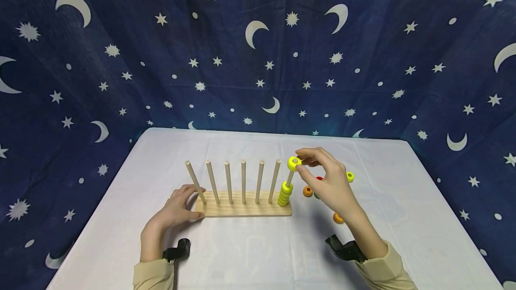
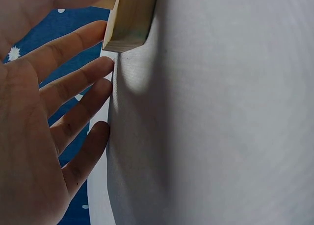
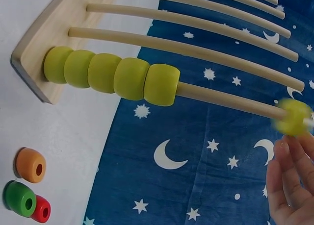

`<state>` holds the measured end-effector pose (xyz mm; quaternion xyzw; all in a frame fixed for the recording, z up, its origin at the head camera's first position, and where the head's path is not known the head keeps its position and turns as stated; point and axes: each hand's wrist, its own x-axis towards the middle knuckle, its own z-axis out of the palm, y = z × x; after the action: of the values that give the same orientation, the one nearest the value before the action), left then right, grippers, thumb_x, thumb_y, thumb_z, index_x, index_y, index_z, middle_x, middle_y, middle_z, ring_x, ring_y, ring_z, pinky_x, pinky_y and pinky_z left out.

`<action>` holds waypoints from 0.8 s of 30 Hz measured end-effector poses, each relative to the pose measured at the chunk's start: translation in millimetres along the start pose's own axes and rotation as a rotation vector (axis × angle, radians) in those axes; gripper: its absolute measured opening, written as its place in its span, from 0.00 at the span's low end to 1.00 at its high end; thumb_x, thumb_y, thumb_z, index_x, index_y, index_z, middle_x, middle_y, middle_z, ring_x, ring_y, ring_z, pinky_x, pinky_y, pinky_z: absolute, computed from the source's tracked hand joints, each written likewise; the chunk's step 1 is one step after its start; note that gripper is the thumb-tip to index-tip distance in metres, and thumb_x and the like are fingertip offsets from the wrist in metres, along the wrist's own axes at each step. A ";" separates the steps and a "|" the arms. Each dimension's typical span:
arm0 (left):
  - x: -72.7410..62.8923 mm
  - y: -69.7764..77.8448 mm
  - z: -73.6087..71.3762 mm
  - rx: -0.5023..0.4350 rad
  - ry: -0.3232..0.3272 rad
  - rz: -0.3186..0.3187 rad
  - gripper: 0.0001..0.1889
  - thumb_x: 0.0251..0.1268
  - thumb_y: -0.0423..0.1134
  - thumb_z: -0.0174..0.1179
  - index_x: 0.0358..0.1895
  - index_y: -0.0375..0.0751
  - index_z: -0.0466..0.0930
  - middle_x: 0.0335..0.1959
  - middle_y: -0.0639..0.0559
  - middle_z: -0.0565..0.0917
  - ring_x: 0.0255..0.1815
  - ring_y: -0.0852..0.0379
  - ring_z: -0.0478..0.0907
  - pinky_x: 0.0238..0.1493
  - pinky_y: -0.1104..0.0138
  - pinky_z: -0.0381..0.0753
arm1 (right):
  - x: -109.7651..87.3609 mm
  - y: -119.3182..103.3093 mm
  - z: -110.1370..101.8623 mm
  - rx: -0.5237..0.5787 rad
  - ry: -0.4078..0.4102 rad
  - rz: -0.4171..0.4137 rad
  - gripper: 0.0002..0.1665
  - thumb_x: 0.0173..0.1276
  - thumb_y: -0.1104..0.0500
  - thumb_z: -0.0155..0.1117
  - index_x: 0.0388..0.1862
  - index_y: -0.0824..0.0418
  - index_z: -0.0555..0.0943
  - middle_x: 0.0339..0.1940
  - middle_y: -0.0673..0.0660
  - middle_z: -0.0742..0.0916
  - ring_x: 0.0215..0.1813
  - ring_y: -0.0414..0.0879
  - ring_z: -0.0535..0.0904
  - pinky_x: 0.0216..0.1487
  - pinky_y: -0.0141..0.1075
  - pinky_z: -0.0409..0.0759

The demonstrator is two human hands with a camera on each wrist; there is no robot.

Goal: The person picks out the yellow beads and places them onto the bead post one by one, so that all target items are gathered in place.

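Note:
A wooden peg rack [image 1: 242, 210] with a row of upright pegs stands on the table. My left hand [image 1: 176, 208] holds the left end of its base, thumb at the front edge and fingers toward the back edge. In the left wrist view the other fingers [image 2: 81, 83] are spread beside the base end [image 2: 130, 24]. My right hand [image 1: 328, 180] pinches a yellow bead [image 1: 294, 163] round the tip of the rightmost peg [image 3: 230, 100]. Several yellow beads [image 3: 104, 73] are stacked at the bottom of that peg. The other pegs are bare.
Right of the rack lie an orange bead [image 3: 31, 164], a green bead [image 3: 20, 198] and a red bead [image 3: 41, 209]. Another orange bead [image 1: 337, 218] and a loose yellow bead [image 1: 350, 176] lie around my right hand. A starry blue cloth [image 1: 258, 57] hangs behind the table.

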<state>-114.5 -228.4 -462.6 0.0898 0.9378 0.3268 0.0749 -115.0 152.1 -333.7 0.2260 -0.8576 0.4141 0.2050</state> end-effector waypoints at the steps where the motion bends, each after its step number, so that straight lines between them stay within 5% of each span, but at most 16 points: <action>1: 0.1 0.1 0.1 0.002 0.000 0.001 0.32 0.41 0.41 0.74 0.57 0.47 0.76 0.64 0.40 0.71 0.63 0.36 0.65 0.60 0.34 0.63 | 0.1 0.1 0.0 0.000 0.000 0.001 0.18 0.62 0.63 0.66 0.52 0.56 0.80 0.44 0.49 0.85 0.45 0.38 0.78 0.49 0.26 0.75; 13: 0.9 1.4 0.1 0.008 -0.002 -0.008 0.32 0.42 0.41 0.74 0.57 0.47 0.76 0.64 0.40 0.71 0.63 0.36 0.65 0.60 0.34 0.63 | -2.6 5.2 -1.4 -0.021 -0.007 0.017 0.16 0.63 0.63 0.65 0.51 0.57 0.81 0.43 0.51 0.86 0.44 0.39 0.79 0.47 0.27 0.75; 24: 0.6 2.0 -0.2 0.006 -0.009 -0.026 0.32 0.42 0.41 0.74 0.57 0.47 0.76 0.65 0.40 0.70 0.63 0.37 0.65 0.61 0.35 0.63 | -15.5 31.5 -3.3 -0.093 -0.024 0.074 0.15 0.62 0.63 0.67 0.49 0.55 0.82 0.41 0.52 0.86 0.41 0.41 0.80 0.44 0.27 0.76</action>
<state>-114.9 -226.9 -461.3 0.0793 0.9396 0.3225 0.0831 -119.5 175.6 -359.7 0.1892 -0.8861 0.3783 0.1895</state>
